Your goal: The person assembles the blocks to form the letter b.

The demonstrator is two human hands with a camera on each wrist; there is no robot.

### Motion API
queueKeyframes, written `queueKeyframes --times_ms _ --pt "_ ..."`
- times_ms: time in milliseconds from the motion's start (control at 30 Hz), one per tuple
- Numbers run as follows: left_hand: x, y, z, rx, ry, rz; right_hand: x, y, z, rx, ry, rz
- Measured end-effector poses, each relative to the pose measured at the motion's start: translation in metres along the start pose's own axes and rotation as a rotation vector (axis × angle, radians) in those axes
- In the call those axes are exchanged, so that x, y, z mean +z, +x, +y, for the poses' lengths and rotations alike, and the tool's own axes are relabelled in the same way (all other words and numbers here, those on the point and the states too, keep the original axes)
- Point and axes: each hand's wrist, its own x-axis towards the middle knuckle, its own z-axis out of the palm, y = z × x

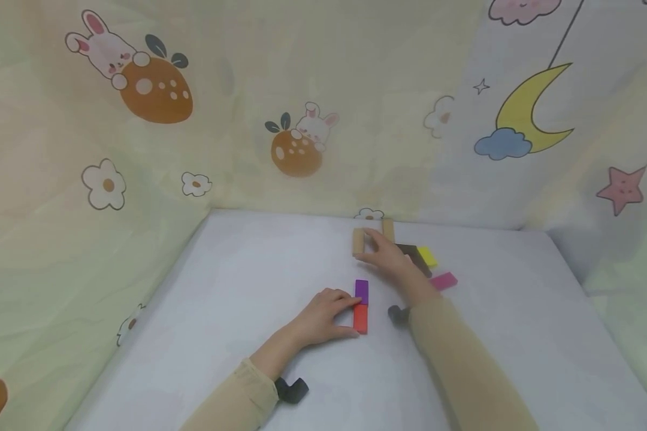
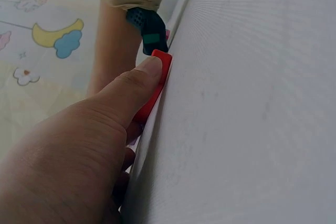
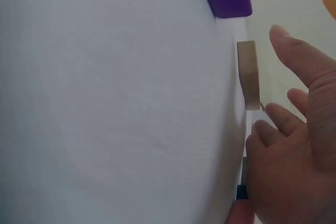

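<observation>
My left hand (image 1: 320,317) pinches a red block (image 1: 360,320), thumb at its near end and a finger by the far end. Touching that far end, a purple block (image 1: 362,290) lies in line with it. In the left wrist view, the thumb presses on the red block (image 2: 157,85). Farther back, my right hand (image 1: 385,254) is spread beside a plain wooden block (image 1: 358,242). The right wrist view shows its thumb raised apart from the wooden block (image 3: 249,74), with the other fingers near the block's lower end.
Behind the right hand stands another wooden block (image 1: 388,231). To its right lie a dark block (image 1: 417,257), a yellow block (image 1: 427,256) and a magenta block (image 1: 444,281). A patterned cloth (image 1: 237,149) hangs along the back edge of the white table (image 1: 221,269).
</observation>
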Motion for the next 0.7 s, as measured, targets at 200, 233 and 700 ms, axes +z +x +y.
queueKeyframes --times_ms 200,233,700 --pt "-0.003 0.000 0.000 -0.001 0.004 -0.002 -0.003 0.011 -0.007 -0.097 0.024 -0.045" --pt "-0.003 0.000 0.001 0.000 0.005 -0.002 -0.005 0.012 -0.008 -0.102 0.021 -0.053" --pt "-0.002 0.000 0.001 -0.022 -0.009 -0.018 -0.011 0.016 -0.014 -0.093 -0.049 -0.085"
